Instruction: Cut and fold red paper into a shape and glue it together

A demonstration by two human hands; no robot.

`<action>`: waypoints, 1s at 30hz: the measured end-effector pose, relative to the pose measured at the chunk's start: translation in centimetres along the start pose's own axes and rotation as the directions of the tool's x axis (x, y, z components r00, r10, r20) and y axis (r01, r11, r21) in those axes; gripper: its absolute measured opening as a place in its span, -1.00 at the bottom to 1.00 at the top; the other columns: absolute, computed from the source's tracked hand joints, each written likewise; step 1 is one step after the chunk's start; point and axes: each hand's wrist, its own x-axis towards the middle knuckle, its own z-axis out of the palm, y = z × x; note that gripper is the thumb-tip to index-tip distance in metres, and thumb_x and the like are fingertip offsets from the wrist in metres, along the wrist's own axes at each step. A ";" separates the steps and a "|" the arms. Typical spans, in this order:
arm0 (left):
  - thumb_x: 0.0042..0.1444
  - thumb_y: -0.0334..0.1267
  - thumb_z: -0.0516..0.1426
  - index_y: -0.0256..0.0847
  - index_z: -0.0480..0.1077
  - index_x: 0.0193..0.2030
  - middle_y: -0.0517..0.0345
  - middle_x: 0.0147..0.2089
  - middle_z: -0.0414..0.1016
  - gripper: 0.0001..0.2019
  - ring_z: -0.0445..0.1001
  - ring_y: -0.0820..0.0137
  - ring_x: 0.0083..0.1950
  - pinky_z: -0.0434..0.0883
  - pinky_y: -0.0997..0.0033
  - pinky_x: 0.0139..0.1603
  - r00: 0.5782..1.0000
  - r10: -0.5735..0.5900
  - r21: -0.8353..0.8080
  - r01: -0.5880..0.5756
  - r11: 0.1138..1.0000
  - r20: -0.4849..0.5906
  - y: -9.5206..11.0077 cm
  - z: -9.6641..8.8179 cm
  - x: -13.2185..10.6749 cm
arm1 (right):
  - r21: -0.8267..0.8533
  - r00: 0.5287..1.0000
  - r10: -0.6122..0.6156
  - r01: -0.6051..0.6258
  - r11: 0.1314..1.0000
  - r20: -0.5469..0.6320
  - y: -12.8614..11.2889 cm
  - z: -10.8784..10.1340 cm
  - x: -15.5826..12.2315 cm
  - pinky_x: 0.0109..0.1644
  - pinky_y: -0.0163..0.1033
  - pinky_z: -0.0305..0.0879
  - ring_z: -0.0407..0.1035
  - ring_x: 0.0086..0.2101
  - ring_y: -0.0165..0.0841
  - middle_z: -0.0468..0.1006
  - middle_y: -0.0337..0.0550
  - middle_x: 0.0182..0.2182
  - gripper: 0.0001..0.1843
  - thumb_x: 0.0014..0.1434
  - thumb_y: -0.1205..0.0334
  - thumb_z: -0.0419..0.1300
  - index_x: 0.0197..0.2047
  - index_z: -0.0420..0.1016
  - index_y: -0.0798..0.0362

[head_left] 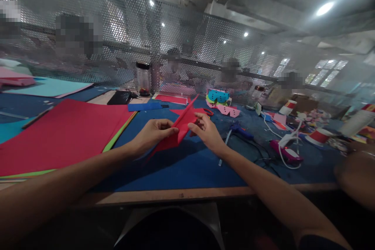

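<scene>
A folded piece of red craft sheet point(181, 125) is held up over the blue table, its crease tilted toward the upper right. My left hand point(159, 131) pinches its lower left side between thumb and fingers. At the right edge, my right hand point(206, 131) has its thumb and curled fingers closed on the same piece. Behind it lie another red cut piece point(175, 112) and the red handle of what looks like a pair of scissors point(208, 112), partly hidden.
Large red sheets point(67, 133) lie on the left. A blue glue gun point(242, 130), its cord and a magenta tool point(286, 152) lie to the right. Dotted cut-outs point(228, 110), a jar point(143, 80) and a black phone-like object point(118, 98) sit by the mesh screen point(187, 43). Another person's arm point(357, 175) is at right.
</scene>
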 end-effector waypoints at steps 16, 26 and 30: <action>0.00 0.00 0.38 -0.26 0.54 -0.28 0.18 -0.40 0.56 -0.66 0.43 0.46 -0.45 0.30 0.48 -0.43 0.998 -0.016 -0.045 0.018 0.999 0.054 -0.2 -0.1 0.0 | -0.130 0.993 0.049 -0.035 0.991 0.107 -0.7 0.0 -0.2 -0.20 -0.20 0.39 0.50 -0.36 -0.32 0.63 -0.16 -0.41 -0.62 0.18 -0.12 0.32 -0.33 0.55 0.06; 0.00 -0.03 0.38 -0.27 0.54 -0.30 0.19 -0.42 0.55 -0.68 0.42 0.47 -0.46 0.29 0.49 -0.43 0.998 -0.040 -0.061 0.043 0.997 0.046 0.3 0.1 -0.2 | -0.146 0.994 0.049 -0.034 0.989 0.101 -0.5 0.0 -0.1 -0.23 -0.20 0.38 0.49 -0.37 -0.32 0.62 -0.15 -0.41 -0.61 0.18 -0.14 0.32 -0.33 0.56 0.07; -0.01 -0.04 0.39 -0.28 0.54 -0.31 0.20 -0.43 0.54 -0.67 0.42 0.48 -0.45 0.29 0.50 -0.42 0.999 -0.030 -0.069 0.033 0.997 0.046 0.1 0.0 0.0 | -0.138 0.994 0.049 -0.035 0.990 0.102 -0.5 -0.1 -0.2 -0.23 -0.19 0.38 0.49 -0.37 -0.31 0.62 -0.14 -0.42 -0.60 0.19 -0.13 0.32 -0.34 0.56 0.07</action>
